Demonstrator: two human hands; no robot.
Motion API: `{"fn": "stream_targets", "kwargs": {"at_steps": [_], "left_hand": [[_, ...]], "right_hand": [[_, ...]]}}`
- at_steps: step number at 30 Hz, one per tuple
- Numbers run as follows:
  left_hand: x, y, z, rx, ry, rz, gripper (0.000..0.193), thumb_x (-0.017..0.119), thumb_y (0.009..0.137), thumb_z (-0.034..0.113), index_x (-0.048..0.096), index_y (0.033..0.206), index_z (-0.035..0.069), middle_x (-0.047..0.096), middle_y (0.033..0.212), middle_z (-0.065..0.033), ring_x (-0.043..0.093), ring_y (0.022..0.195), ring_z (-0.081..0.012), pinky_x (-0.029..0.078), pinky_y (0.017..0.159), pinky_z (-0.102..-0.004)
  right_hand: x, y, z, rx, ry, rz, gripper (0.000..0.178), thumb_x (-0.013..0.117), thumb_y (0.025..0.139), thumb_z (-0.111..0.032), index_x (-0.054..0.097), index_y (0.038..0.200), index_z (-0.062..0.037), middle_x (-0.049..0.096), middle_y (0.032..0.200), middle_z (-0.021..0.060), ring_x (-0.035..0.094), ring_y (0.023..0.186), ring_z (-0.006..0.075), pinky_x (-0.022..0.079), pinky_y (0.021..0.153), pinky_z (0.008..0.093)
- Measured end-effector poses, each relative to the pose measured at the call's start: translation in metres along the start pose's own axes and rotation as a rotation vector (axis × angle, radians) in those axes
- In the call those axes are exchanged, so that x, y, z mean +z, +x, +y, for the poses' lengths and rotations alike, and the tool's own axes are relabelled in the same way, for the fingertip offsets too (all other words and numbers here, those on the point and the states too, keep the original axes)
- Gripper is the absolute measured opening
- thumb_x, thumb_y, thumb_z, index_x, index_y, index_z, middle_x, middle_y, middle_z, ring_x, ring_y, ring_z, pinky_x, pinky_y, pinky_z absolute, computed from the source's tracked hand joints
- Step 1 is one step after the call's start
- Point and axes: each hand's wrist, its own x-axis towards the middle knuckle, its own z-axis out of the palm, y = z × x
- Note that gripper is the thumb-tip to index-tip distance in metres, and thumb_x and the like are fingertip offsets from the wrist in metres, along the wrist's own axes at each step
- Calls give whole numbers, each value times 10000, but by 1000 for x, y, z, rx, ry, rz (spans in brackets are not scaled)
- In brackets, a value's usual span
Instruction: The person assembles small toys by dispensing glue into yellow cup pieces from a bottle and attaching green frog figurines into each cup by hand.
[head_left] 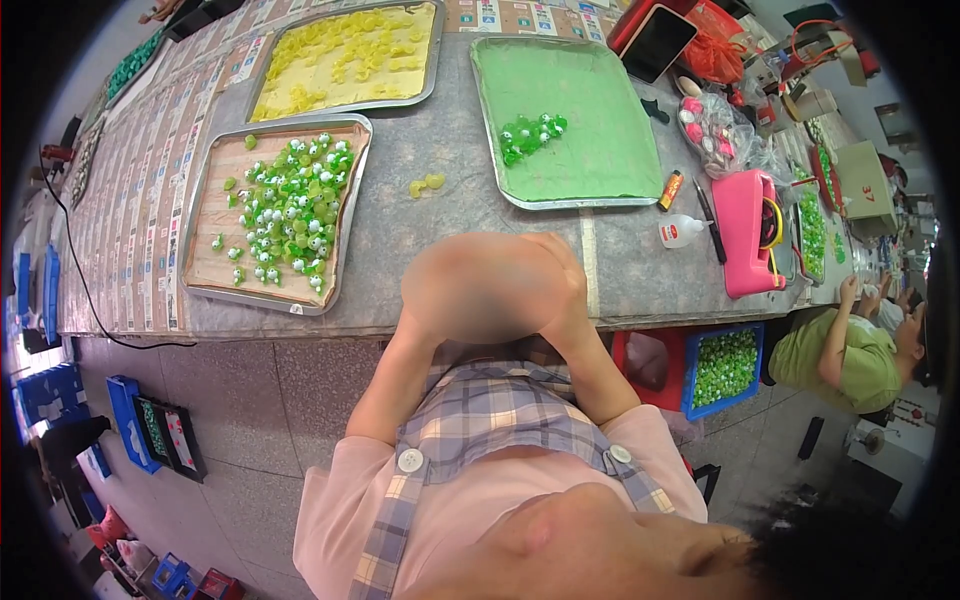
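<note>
My left hand (422,318) and my right hand (568,292) meet in front of me at the table's near edge. A blurred oval patch covers most of both, so anything between them is hidden. Bent finger backs of the right hand show at the patch's upper right; the left fingers do not show. Beyond the hands lie a few small yellow pieces (428,185). A green-lined metal tray (590,100) holds a cluster of green pieces with white eye-like balls (533,137). Similar green-and-white pieces (290,210) are heaped in a brown-lined tray (212,270) on the left.
At the far left, a metal tray (430,85) holds yellow pieces. To the right are a white squeeze bottle (682,231), an orange tube (671,190), a black pen (712,222) and a pink holder (742,235). A blue crate (758,365) stands below; another person (835,350) sits at right.
</note>
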Motion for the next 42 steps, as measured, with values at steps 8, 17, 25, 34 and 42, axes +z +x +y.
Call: {"fn": "stream_targets", "kwargs": {"at_steps": [8, 17, 25, 34, 42], "left_hand": [[3, -1, 1, -20, -130, -102, 168, 476, 803, 78, 525, 946, 6, 562, 855, -62, 537, 742, -113, 451, 662, -224], [4, 1, 0, -169, -214, -193, 287, 583, 758, 138, 480, 993, 9, 561, 841, -46, 555, 773, -104, 468, 683, -214], [0, 0, -2, -230, -425, -188, 285, 586, 754, 130, 485, 994, 14, 565, 839, -48, 553, 781, -99, 472, 687, -214], [-60, 8, 67, 599, 498, 400, 157, 539, 766, 74, 565, 912, 22, 586, 815, -46, 543, 707, -109, 428, 681, -221], [-128, 18, 118, 674, 1498, 864, 205, 564, 747, 149, 572, 936, 69, 576, 848, -73, 528, 847, -219, 385, 789, -324]], "right_hand": [[-2, 3, -7, 45, 99, -36, 257, 656, 612, -84, 588, 859, -59, 564, 812, 62, 524, 738, 214, 410, 651, 294], [2, 5, -4, 94, 47, 13, 193, 666, 606, -120, 583, 762, -44, 525, 735, 72, 499, 699, 225, 398, 609, 298], [7, 9, -9, 4, -98, -1, 170, 663, 613, -132, 576, 726, -41, 508, 707, 67, 477, 664, 218, 386, 564, 300], [3, 32, 7, 121, -40, -106, 257, 618, 674, -126, 569, 916, -51, 552, 866, 100, 509, 822, 267, 404, 721, 321], [59, 77, 51, -82, -215, -321, 161, 604, 681, -105, 567, 824, -40, 539, 786, 78, 520, 761, 241, 417, 643, 311]]}}
